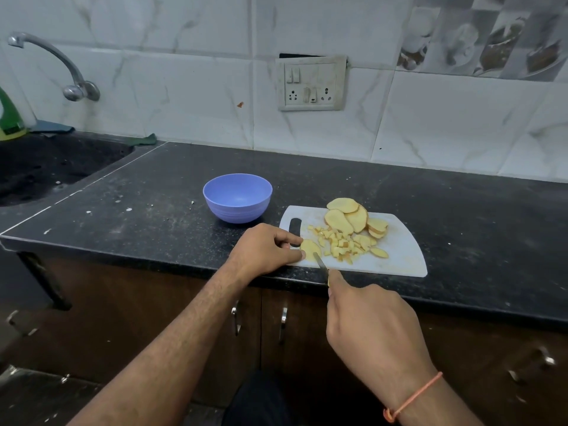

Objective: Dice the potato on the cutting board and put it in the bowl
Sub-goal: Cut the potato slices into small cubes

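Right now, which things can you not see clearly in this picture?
Head view only:
- Knife handle: hidden inside the right hand.
- Left hand fingertips on the potato slice: curled under.
- Sink and green bottle: cut off by the left edge.
- Blue bowl floor: near wall hides part.

The tabletop is black with little white specks and crumbs on it. A blue bowl sits on it, just to the left of a white cutting board. The board lies at the front edge of the tabletop and has potato slices and small potato bits on it. A sink is set into the tabletop at the far left. A green cloth lies at the back by the wall
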### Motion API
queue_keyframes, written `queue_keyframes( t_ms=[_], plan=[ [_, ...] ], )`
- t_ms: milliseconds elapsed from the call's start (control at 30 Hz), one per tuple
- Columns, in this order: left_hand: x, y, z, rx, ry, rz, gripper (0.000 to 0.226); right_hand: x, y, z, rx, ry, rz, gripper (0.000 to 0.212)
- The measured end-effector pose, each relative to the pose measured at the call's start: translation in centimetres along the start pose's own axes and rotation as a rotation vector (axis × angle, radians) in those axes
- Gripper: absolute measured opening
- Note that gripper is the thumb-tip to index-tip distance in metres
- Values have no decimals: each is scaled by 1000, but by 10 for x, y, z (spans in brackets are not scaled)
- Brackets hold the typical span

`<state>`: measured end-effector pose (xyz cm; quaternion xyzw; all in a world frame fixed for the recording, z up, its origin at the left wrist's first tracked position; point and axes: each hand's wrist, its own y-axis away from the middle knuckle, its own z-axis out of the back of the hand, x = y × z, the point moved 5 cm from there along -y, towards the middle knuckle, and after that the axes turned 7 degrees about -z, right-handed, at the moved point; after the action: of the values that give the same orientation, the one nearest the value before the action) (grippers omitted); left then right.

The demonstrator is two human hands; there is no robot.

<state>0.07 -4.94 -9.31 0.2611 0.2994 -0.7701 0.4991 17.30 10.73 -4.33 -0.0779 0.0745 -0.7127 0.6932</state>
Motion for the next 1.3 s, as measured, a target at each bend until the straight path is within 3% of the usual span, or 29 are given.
queue_keyframes(
  t_ms=[200, 633, 1100, 1300],
  plan=[
    [3, 1, 1, 10, 73, 2, 26, 1, -8, 9, -75, -23, -30, 51],
    [6, -2, 3, -8, 148, 48, 14, 16, -44, -9, -44, -22, -42, 41],
    [5, -3, 2, -19, 117, 62, 13, 14, -1, -13, 30, 18, -3, 58],
    [3, -1, 3, -18, 129, 54, 15, 7, 2, -4, -52, -26, -20, 55]
  ],
)
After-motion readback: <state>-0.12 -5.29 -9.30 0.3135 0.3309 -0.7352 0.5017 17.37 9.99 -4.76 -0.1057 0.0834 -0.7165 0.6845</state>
